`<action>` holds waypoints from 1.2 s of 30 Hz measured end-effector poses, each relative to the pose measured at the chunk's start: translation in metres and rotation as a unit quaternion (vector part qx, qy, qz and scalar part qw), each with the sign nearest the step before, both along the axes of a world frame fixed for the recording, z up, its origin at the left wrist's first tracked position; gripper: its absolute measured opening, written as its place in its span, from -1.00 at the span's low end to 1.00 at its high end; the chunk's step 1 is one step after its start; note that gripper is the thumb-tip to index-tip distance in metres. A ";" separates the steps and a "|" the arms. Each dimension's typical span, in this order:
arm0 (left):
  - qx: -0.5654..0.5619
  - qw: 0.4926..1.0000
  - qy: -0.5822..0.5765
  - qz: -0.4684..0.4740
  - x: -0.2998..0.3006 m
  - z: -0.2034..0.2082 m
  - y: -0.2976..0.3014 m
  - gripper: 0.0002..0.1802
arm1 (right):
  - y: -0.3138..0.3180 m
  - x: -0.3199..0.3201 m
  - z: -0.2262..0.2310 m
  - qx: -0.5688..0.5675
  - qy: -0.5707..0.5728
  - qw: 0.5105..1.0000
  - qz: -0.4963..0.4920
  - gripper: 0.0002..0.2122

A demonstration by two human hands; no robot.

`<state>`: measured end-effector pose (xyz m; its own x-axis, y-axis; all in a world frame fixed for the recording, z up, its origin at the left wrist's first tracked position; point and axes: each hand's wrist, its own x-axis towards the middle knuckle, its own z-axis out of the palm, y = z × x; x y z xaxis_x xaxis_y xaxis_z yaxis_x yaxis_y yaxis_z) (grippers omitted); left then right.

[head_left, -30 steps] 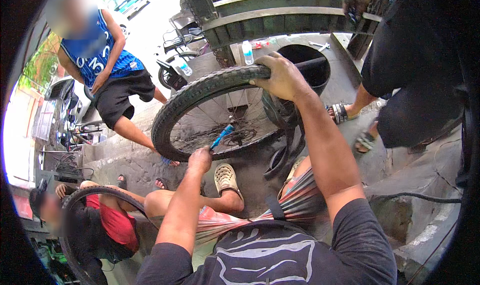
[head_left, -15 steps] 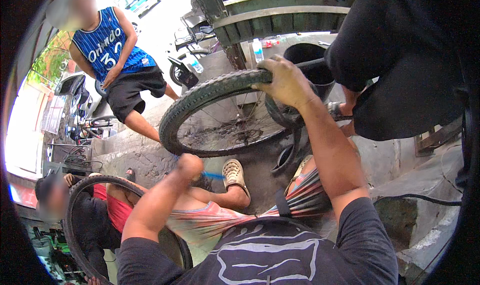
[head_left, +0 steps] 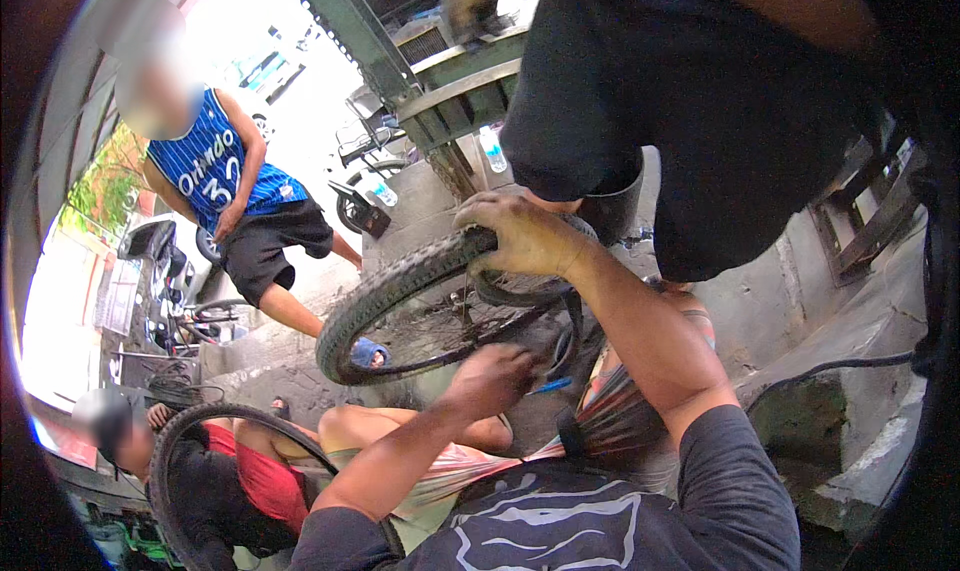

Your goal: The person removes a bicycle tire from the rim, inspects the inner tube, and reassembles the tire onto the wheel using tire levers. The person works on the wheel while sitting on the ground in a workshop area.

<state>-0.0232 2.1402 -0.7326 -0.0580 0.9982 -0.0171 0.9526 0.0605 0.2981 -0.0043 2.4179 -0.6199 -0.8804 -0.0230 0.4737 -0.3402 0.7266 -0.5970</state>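
Note:
A bicycle wheel with a knobby black tire (head_left: 375, 296) stands tilted in front of me. My right hand (head_left: 525, 233) is closed over the top of its tire. From beneath that hand hangs a loose black inner tube (head_left: 577, 323), looping down along the wheel's right side. My left hand (head_left: 492, 381) is closed and slightly blurred, near the wheel's lower edge. A slim blue tool (head_left: 552, 385) sticks out beyond its fingers; its exact kind is hard to make out.
A person in black shorts (head_left: 690, 121) stands close at the right, before a dark bucket (head_left: 615, 206). Another person in a blue jersey (head_left: 225, 161) stands far left. At lower left, a seated person is behind another tire (head_left: 165, 471). A bench (head_left: 465, 96) stands beyond.
My left hand has swung right with the blue tool, toward the wheel. The wheel and my right hand sit lower and more to the left in view. The person in black shorts is further left.

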 end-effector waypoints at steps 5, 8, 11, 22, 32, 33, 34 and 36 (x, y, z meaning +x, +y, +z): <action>0.206 0.923 0.254 0.204 -0.030 0.178 0.031 -0.35 | -0.001 0.004 -0.024 -0.170 0.042 0.983 0.055 -0.48; 0.026 0.937 0.183 0.298 -0.060 0.192 0.013 -0.37 | -0.004 0.018 -0.015 -0.121 0.002 0.992 0.037 -0.36; -0.021 0.931 0.164 0.325 -0.066 0.206 0.014 -0.31 | 0.022 0.037 -0.038 -0.058 -0.122 0.990 -0.036 -0.24; 0.134 0.937 0.158 0.280 -0.056 0.229 -0.022 -0.14 | 0.010 0.082 0.036 -0.005 -0.076 0.993 -0.086 -0.51; 0.358 0.794 -0.284 0.401 0.013 0.018 0.036 -0.11 | 0.035 0.087 0.045 0.054 -0.129 0.976 -0.165 -0.49; 0.369 0.769 -0.309 0.421 0.009 0.016 0.042 -0.16 | 0.034 0.087 0.041 0.065 -0.132 0.974 -0.170 -0.48; 0.380 0.742 -0.334 0.440 0.003 0.016 0.045 -0.21 | 0.035 0.088 0.039 0.060 -0.134 0.974 -0.173 -0.48; 0.386 0.744 -0.357 0.412 -0.026 -0.001 0.027 -0.31 | 0.036 0.086 0.041 0.047 -0.131 0.975 -0.174 -0.48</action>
